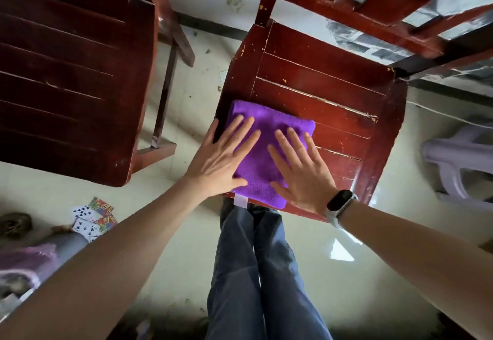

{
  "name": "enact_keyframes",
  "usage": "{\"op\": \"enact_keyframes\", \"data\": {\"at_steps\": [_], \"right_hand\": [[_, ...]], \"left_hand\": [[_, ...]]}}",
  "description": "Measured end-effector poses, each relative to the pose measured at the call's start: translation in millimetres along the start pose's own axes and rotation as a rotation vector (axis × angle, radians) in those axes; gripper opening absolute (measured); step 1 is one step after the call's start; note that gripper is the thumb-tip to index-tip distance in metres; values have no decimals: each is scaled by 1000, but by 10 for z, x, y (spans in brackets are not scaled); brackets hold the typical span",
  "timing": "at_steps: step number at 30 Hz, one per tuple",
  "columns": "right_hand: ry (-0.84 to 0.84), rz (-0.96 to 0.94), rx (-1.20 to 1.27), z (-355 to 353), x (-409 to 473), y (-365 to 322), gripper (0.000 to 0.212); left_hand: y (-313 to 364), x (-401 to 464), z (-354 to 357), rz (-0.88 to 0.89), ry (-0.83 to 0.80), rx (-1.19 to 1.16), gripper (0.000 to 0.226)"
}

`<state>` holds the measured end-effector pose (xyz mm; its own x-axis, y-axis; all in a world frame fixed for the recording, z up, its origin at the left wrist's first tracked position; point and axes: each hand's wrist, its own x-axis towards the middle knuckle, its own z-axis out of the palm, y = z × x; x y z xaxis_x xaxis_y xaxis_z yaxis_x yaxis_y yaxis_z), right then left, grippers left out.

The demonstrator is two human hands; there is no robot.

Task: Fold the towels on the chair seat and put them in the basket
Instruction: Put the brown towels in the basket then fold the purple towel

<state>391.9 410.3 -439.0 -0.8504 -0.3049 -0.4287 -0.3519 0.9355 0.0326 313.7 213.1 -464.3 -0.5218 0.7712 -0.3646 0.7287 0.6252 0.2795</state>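
A purple towel [266, 131], folded into a small square, lies on the near left corner of the red wooden chair seat [333, 99]. A white label hangs from its near edge over the seat's front. My left hand [221, 158] lies flat on the towel's left side with fingers spread and straight. My right hand [301, 169], a dark watch on its wrist, presses flat on the towel's right side. No basket is in view.
A second dark wooden chair [66, 72] stands to the left. Playing cards [93, 219] lie on the tiled floor at the lower left, beside some purple cloth [24, 262]. A pale plastic stool [458, 158] sits at the right. My jeans-clad legs stand below the seat.
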Motion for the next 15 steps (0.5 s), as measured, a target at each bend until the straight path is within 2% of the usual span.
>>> {"op": "enact_keyframes", "data": {"at_steps": [4, 9, 12, 15], "right_hand": [[-98, 29, 49, 145, 19, 126, 78], [-159, 52, 115, 264, 53, 133, 82], [-152, 66, 143, 195, 35, 97, 81], [74, 114, 448, 144, -71, 42, 61]], "left_hand": [[-214, 188, 5, -42, -180, 76, 136], [-264, 228, 19, -54, -218, 45, 139], [-215, 232, -49, -61, -218, 29, 134], [-125, 158, -127, -107, -98, -128, 107]]}}
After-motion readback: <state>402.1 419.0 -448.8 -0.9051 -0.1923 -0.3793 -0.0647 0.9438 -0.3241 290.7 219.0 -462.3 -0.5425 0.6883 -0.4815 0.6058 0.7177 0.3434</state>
